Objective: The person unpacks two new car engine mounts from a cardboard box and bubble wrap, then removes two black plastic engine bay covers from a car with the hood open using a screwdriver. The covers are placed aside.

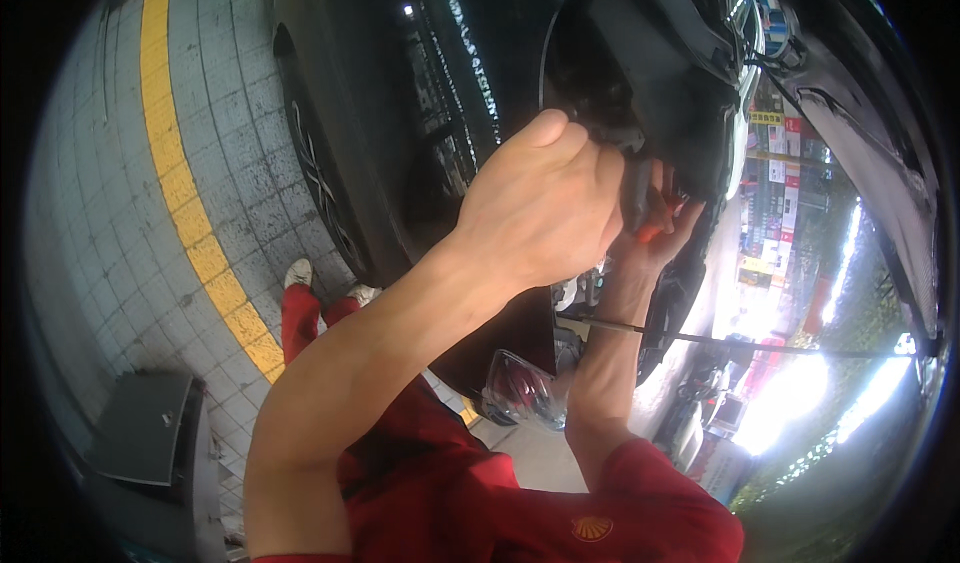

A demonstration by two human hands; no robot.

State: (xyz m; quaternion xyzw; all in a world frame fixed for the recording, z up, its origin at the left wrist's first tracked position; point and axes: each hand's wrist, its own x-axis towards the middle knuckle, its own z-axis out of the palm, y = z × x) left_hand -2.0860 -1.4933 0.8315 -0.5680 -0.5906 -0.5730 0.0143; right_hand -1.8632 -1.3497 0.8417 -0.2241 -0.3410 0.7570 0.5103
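My left hand (545, 198) is closed in a fist over the open engine bay of a dark car (390, 113). A dark, short piece (637, 195) shows against its finger side; what the fist holds is mostly hidden. Just to the right, my right hand (678, 225) reaches in with its fingers curled. A small orange piece (650, 232) sits in that hand, too little of it visible to name. Black plastic covers (670, 73) lie beyond both hands. Below them shows the clear headlight (525, 388).
A thin prop rod (740, 341) runs across my right forearm's area toward the raised bonnet (860, 123). The car's wheel (310, 153) is at left. A grey cabinet (145, 428) stands at lower left on paving with a yellow line (190, 218). A motorbike (690, 413) is parked at right.
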